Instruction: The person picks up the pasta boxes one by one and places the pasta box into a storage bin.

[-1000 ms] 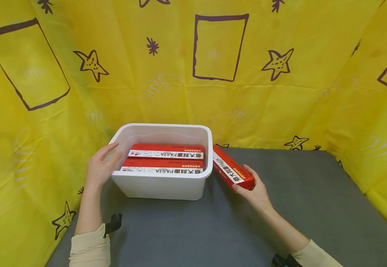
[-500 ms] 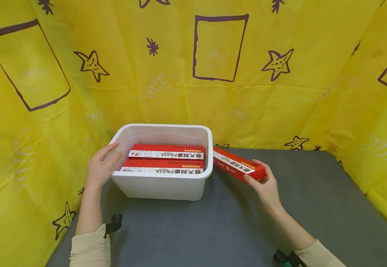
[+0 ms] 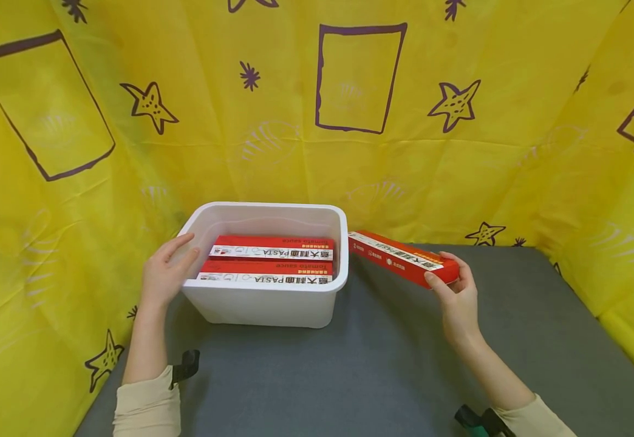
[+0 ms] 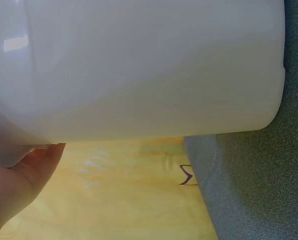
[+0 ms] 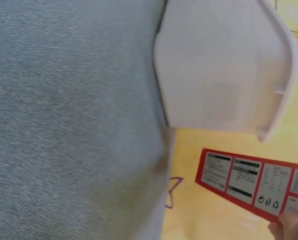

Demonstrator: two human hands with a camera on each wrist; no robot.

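A white plastic bin (image 3: 262, 303) stands on the dark grey table, with two red pasta boxes (image 3: 273, 247) lying side by side inside it. My left hand (image 3: 164, 273) holds the bin's left rim; in the left wrist view a fingertip shows under the rim, against the outer wall. To the right of the bin, my right hand (image 3: 459, 297) grips the near right end of another red pasta box (image 3: 401, 258) between thumb and fingers. This box slants, its far left end close to the bin's right side. Its printed panel (image 5: 249, 180) shows in the right wrist view.
A yellow cloth (image 3: 361, 176) with drawn stars and frames hangs behind and on both sides. Grey table (image 3: 306, 376) extends in front of the bin and to the right of it.
My right hand has moved right and away from me with the pasta box, which has swung to lie more crosswise. The left hand, the bin and the boxes inside have stayed put.
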